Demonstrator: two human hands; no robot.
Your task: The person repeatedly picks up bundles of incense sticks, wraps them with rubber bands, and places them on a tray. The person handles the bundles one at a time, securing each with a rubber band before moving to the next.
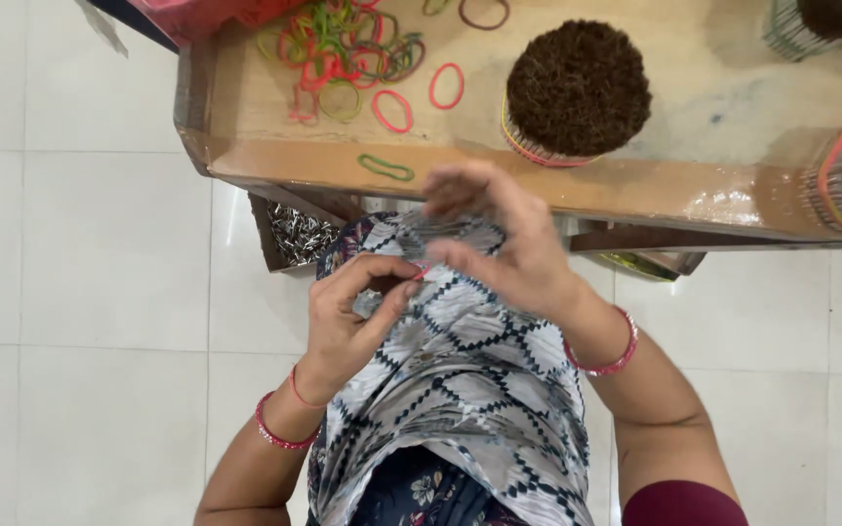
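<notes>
Red rubber band point(422, 269), only a sliver of it showing, sits pinched between two hands above a patterned grey-and-black cloth point(460, 360) draped over the person's lap, just in front of the counter's near edge. The left hand point(353, 312) is curled narrow, thumb and forefinger closed on the band; the right hand point(509, 244), blurred, has its fingers drawn together at the same spot, though whether it grips the band too cannot be told. A clean stretch here likely calls for both hands to keep firm hold on opposite sides of the loop, pulling evenly so it neither snaps nor slips free. The band looks thin and elastic, bright red, mostly hidden by fingertips.

On the light wooden counter point(635, 185) stand a round bundle of dark brown sticks bound with coloured bands point(577, 88), parts of two more bundles at the right edge, a scattered heap of red, green and yellow rubber bands point(343, 49), and a single green rubber band point(386, 168) near the counter's front rim. Red bangles circle both wrists.
</notes>
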